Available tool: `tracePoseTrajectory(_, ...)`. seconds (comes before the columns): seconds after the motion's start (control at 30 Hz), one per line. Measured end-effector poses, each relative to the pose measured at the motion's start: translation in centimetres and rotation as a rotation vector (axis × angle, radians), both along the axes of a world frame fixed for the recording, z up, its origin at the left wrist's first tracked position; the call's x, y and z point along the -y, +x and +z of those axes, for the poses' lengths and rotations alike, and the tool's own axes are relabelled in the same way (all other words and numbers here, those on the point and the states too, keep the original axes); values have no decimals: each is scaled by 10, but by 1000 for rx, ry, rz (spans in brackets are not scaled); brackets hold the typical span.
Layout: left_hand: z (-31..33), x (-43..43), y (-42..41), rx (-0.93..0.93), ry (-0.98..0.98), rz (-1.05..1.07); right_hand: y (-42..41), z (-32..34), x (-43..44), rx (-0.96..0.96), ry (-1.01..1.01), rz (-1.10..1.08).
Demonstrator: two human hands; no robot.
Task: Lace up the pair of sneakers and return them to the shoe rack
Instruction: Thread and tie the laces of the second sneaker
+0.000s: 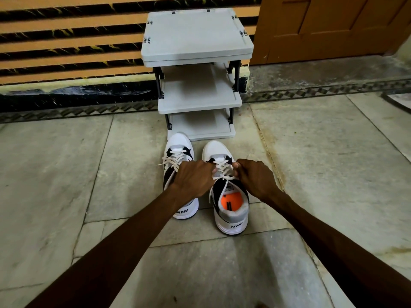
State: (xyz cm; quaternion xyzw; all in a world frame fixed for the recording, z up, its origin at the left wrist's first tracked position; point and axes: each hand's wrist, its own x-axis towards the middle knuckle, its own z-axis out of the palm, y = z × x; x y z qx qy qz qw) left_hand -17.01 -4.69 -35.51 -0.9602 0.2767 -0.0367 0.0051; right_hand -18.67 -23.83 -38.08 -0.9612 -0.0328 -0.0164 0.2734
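Two white-and-black sneakers stand side by side on the stone floor, toes toward the grey shoe rack (pixel 198 101). The right sneaker (pixel 231 210) shows an orange insole and white laces (pixel 223 168) across its tongue. My left hand (pixel 193 178) and my right hand (pixel 255 178) pinch those laces from either side, fingers closed on them. The left sneaker (pixel 178 150) lies partly under my left hand, its laces spread loosely over the upper.
The rack has three grey shelves with nothing on them and stands against a striped orange-and-black wall (pixel 66 47). A wooden door (pixel 333 27) is at the back right. Stone floor slabs (pixel 333 163) spread on both sides of the shoes.
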Motion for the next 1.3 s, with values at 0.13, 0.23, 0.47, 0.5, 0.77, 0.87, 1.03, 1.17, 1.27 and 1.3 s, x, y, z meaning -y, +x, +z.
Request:
tracePoseTrajectory(0.13, 1, 0, 0, 22, 12, 0, 1, 1, 0, -10, -82, -27)
tracePoseTrajectory(0.23, 0, -1, 1, 31, 1, -2, 0, 3, 1, -6, -116, -33)
tracePoseTrajectory(0.47, -4, -5, -1, 34, 23, -32, -6, 7, 1, 7, -224, -7)
tracePoseTrajectory(0.5, -4, -5, -2, 32, 35, -38, -7, 5, 1, 18, -242, -6)
tracePoseTrajectory(0.77, 6, 1, -10, -10, 136, 13, -8, 4, -1, 43, -292, 10)
tracePoseTrajectory(0.87, 7, 3, -12, -21, 161, 23, -8, 4, -2, 30, -333, 3)
tracePoseTrajectory(1.03, 9, 10, -2, -115, 153, 85, 0, 4, -5, -63, -273, 30)
tracePoseTrajectory(1.17, 10, 12, 6, -271, 54, 138, 3, 16, 4, -201, -4, 141)
tracePoseTrajectory(1.27, 9, 8, 6, -385, -95, 180, -7, 23, 4, -224, 88, 179)
tracePoseTrajectory(1.3, 9, 7, 6, -405, -149, 184, -12, 27, 2, -247, 90, 195)
